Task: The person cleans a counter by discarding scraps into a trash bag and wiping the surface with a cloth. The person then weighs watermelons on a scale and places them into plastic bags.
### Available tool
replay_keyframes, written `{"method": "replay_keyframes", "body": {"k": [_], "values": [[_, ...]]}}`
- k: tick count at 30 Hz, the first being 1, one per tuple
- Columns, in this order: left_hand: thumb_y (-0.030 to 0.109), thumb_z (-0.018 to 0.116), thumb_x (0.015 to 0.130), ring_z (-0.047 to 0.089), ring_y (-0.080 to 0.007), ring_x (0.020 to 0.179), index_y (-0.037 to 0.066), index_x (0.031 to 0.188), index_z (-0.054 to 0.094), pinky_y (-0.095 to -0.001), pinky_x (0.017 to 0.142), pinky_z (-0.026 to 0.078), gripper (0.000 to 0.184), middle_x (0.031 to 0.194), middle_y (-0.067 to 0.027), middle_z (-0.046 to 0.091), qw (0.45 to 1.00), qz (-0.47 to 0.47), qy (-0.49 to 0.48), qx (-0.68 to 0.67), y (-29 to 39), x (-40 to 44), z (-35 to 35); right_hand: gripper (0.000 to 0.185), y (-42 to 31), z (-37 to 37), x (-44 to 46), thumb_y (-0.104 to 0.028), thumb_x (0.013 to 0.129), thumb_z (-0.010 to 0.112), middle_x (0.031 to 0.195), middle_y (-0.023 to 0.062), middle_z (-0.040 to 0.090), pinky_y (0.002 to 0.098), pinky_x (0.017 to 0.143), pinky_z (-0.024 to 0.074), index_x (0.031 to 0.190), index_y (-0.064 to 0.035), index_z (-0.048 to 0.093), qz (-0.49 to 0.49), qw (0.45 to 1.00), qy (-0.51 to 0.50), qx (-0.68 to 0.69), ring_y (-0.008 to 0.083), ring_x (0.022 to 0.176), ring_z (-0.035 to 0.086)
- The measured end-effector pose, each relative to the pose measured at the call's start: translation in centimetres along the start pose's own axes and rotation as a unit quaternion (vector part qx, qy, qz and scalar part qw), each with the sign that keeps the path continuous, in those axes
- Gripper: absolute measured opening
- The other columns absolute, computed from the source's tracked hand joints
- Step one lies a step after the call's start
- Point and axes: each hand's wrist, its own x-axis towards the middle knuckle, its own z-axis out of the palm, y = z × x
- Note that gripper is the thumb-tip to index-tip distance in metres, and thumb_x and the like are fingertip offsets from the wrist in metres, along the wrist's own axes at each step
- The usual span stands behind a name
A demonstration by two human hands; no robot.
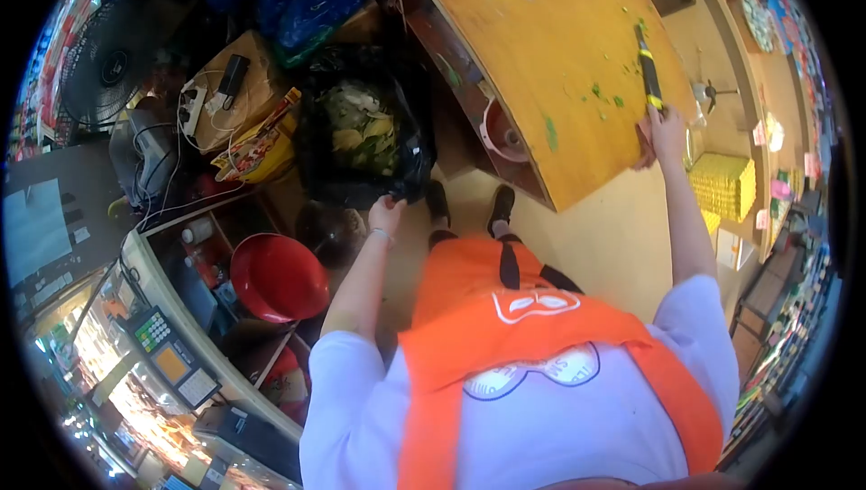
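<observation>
My left hand [386, 217] is closed on the near rim of a black garbage bag [410, 161]. The bag gapes open, and leafy scraps [365, 134] in green, yellow and white lie inside. Over at the right edge of a wooden tabletop [532, 48], my right hand [667, 134] grips one end of a slim black-and-yellow tool [649, 79], maybe a knife. Its far end points away across the wood. Something reddish-brown [644, 147] shows beside that hand; I cannot make out what it is. Small green bits [596, 91] are scattered on the tabletop near the tool.
A red basin [280, 278] stands on the left, near a counter with a keypad device [171, 355]. Beyond are a fan [113, 66], a cardboard box [244, 97] with cables and blue plastic bags [316, 12]. Yellow stacked trays [724, 185] sit at right.
</observation>
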Motion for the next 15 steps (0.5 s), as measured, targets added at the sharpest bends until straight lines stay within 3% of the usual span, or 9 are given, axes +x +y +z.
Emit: {"method": "replay_keyframes", "body": {"k": [2,4,8,9,15], "values": [[0.037,0.071,0.069,0.061,-0.0301,0.093,-0.001,0.107,0.060,-0.0341,0.083,0.046,0.055,0.097,-0.0147,0.065,0.998,-0.016,0.002,0.065,-0.6,4.2,2.0,0.042,1.5,1.1,0.2,-0.039,0.083,0.057,0.097,0.0181,0.056,0.0409,0.079,0.0433,0.101,-0.0006,0.056,-0.080,0.996,0.044,-0.010,0.0346,0.092,0.054],[0.040,0.071,0.067,0.059,-0.0321,0.096,0.000,0.110,0.058,-0.0358,0.084,0.046,0.060,0.100,-0.0163,0.063,0.998,-0.003,0.034,0.043,-2.2,8.2,5.2,0.037,1.7,1.6,-0.1,-0.030,0.082,0.063,0.091,0.0160,0.055,0.0359,0.080,0.0425,0.100,0.0019,0.056,-0.026,0.991,0.051,0.125,0.0290,0.088,0.053],[0.043,0.071,0.066,0.056,-0.0326,0.102,0.003,0.117,0.055,-0.0382,0.088,0.044,0.067,0.110,-0.0184,0.058,0.992,-0.019,0.071,0.107,-2.5,14.0,10.9,0.037,1.4,2.2,-0.8,-0.026,0.085,0.062,0.101,0.0109,0.055,0.0295,0.085,0.0419,0.108,0.0026,0.052,0.060,0.955,0.028,0.288,0.0182,0.094,0.053],[0.044,0.072,0.066,0.052,-0.0324,0.108,0.002,0.125,0.046,-0.0378,0.091,0.043,0.077,0.119,-0.0191,0.052,0.992,-0.056,0.004,0.112,-1.4,15.3,11.1,0.034,1.2,2.1,-0.8,-0.022,0.086,0.061,0.102,0.0104,0.055,0.0281,0.084,0.0418,0.108,0.0028,0.052,0.066,0.947,0.027,0.314,0.0169,0.095,0.053],[0.043,0.076,0.063,0.046,-0.0316,0.115,-0.006,0.136,0.022,-0.0355,0.096,0.039,0.103,0.125,-0.0206,0.046,0.987,-0.066,0.015,0.147,1.4,21.4,14.7,0.032,2.5,2.3,-1.2,-0.019,0.089,0.057,0.103,0.0086,0.054,0.0272,0.086,0.0396,0.111,0.0024,0.050,0.096,0.935,0.041,0.340,0.0154,0.096,0.051]]}}
